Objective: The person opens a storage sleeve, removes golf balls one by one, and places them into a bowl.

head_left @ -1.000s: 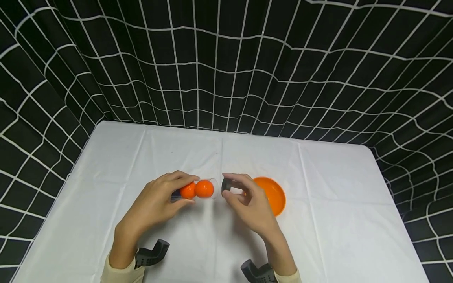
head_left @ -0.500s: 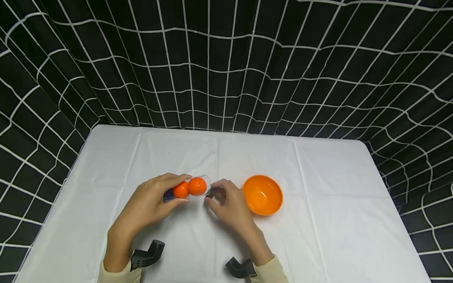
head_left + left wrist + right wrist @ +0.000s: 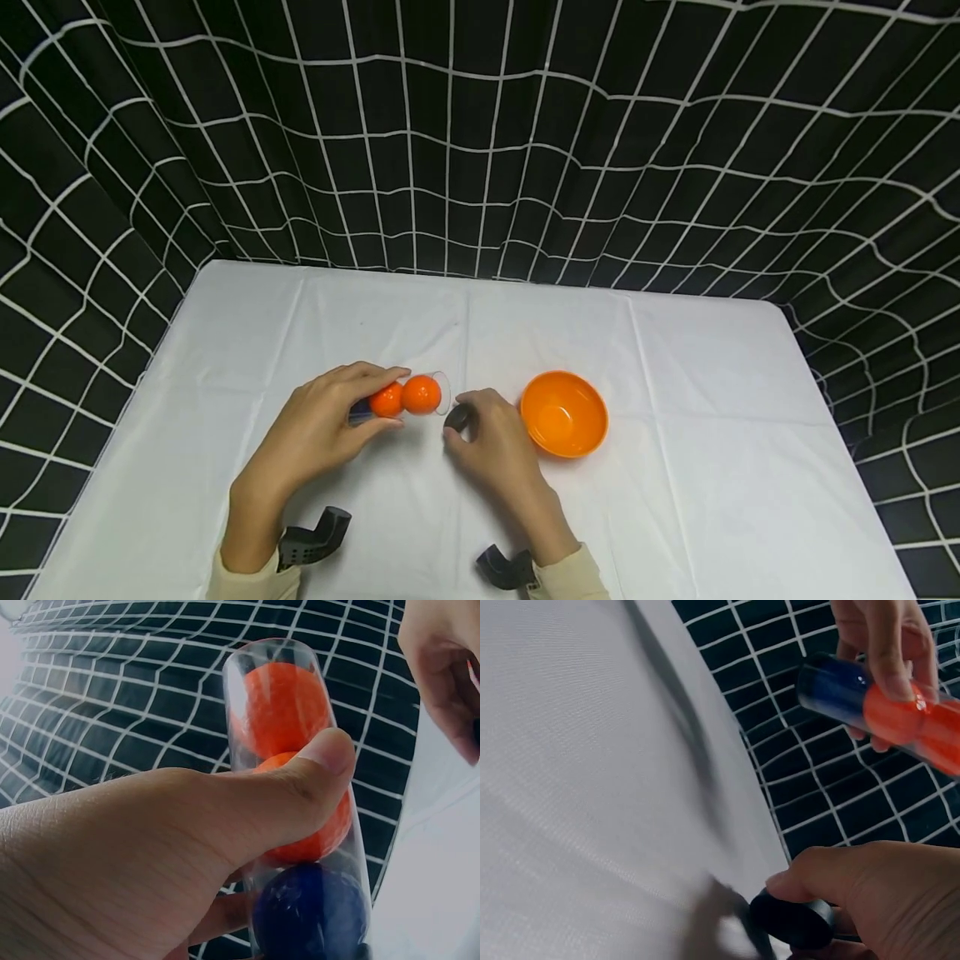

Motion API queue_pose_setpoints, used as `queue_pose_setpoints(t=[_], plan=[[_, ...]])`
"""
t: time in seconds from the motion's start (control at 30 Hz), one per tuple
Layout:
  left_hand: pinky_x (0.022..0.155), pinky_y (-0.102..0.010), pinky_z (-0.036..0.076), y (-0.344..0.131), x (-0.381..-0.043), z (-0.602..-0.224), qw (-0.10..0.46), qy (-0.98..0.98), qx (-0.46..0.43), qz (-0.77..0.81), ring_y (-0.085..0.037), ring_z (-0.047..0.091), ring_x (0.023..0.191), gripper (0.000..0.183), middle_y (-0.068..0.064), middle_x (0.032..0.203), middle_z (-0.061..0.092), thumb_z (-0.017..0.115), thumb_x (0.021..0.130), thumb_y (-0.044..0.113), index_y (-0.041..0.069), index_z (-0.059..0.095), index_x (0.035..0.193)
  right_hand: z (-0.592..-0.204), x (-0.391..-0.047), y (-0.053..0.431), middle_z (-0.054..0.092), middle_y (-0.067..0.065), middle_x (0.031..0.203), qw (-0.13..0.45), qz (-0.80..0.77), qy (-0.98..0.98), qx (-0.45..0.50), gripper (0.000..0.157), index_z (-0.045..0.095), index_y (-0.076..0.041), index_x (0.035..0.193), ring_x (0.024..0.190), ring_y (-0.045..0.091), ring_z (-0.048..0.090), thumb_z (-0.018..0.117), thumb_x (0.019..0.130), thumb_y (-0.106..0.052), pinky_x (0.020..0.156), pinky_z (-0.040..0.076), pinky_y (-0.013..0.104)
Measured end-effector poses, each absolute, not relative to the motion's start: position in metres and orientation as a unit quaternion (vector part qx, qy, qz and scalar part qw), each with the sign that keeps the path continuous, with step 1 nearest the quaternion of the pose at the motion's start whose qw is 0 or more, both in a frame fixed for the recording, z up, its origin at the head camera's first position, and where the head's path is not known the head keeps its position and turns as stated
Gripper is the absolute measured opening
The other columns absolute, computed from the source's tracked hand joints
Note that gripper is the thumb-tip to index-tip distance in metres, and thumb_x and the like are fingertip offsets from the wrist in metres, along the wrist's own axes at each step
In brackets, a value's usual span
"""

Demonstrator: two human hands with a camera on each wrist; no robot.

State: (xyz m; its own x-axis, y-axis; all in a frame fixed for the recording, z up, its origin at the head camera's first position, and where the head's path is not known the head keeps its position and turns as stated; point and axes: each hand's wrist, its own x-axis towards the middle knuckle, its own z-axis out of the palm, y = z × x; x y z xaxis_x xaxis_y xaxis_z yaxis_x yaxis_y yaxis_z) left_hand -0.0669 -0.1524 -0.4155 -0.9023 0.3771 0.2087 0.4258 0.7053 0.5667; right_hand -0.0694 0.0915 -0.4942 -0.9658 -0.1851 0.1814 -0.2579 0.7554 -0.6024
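My left hand (image 3: 318, 421) grips a clear tube (image 3: 274, 645) round its middle, held lengthwise above the table in the head view. Inside sit an orange ball (image 3: 281, 705) near the open mouth, a second orange ball (image 3: 322, 832) partly behind my thumb, and a dark blue ball (image 3: 311, 915) at the other end. My right hand (image 3: 501, 446) pinches a round black cap (image 3: 791, 919) between thumb and fingers. In the head view, the cap is just right of the tube's mouth and slightly nearer to me, apart from it.
An orange bowl (image 3: 565, 414) stands on the white-covered table (image 3: 720, 433), just right of my right hand. Black curtains with a white grid (image 3: 480, 150) rise behind the table and along both sides. Each wrist carries a black camera mount (image 3: 315, 537).
My right hand has moved left from in front of the bowl, bringing the cap up by the tube's mouth, then slightly back from it with the cap tilted. My left hand keeps its grip.
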Motion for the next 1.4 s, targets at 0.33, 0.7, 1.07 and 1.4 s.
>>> queue_pose_setpoints(t=[0.33, 0.7, 1.07, 1.4], plan=[[0.099, -0.048, 0.059, -0.151, -0.068, -0.416, 0.027, -0.926, -0.208, -0.315, -0.020, 0.072, 0.119, 0.057, 0.005, 0.129, 0.074, 0.089, 0.086, 0.037, 0.026, 0.071, 0.139, -0.500, -0.067, 0.090, 0.073, 0.015, 0.113, 0.031, 0.300, -0.946, 0.119, 0.038, 0.074, -0.001, 0.121, 0.100, 0.028, 0.064, 0.083, 0.087, -0.015, 0.091, 0.060, 0.042], [0.099, -0.047, 0.060, -0.150, -0.070, -0.417, 0.035, -0.925, -0.216, -0.311, -0.020, 0.072, 0.117, 0.058, 0.004, 0.128, 0.075, 0.088, 0.085, 0.040, 0.025, 0.072, 0.139, -0.502, -0.066, 0.091, 0.069, 0.012, 0.119, 0.028, 0.307, -0.942, 0.134, 0.039, 0.073, 0.000, 0.126, 0.105, 0.027, 0.062, 0.081, 0.089, -0.009, 0.095, 0.059, 0.042], [0.098, -0.047, 0.060, -0.148, -0.071, -0.421, 0.036, -0.923, -0.218, -0.315, -0.020, 0.073, 0.116, 0.058, 0.004, 0.127, 0.076, 0.089, 0.084, 0.038, 0.024, 0.072, 0.138, -0.503, -0.067, 0.092, 0.068, 0.012, 0.120, 0.015, 0.309, -0.942, 0.129, 0.039, 0.073, -0.001, 0.127, 0.106, 0.027, 0.062, 0.081, 0.090, -0.010, 0.096, 0.058, 0.042], [0.099, -0.045, 0.060, -0.146, -0.072, -0.424, 0.026, -0.925, -0.218, -0.310, -0.018, 0.072, 0.117, 0.058, 0.006, 0.127, 0.075, 0.089, 0.084, 0.039, 0.027, 0.072, 0.138, -0.501, -0.066, 0.090, 0.069, 0.015, 0.119, 0.017, 0.313, -0.941, 0.129, 0.041, 0.072, 0.002, 0.127, 0.107, 0.030, 0.063, 0.082, 0.088, -0.007, 0.098, 0.059, 0.044]])
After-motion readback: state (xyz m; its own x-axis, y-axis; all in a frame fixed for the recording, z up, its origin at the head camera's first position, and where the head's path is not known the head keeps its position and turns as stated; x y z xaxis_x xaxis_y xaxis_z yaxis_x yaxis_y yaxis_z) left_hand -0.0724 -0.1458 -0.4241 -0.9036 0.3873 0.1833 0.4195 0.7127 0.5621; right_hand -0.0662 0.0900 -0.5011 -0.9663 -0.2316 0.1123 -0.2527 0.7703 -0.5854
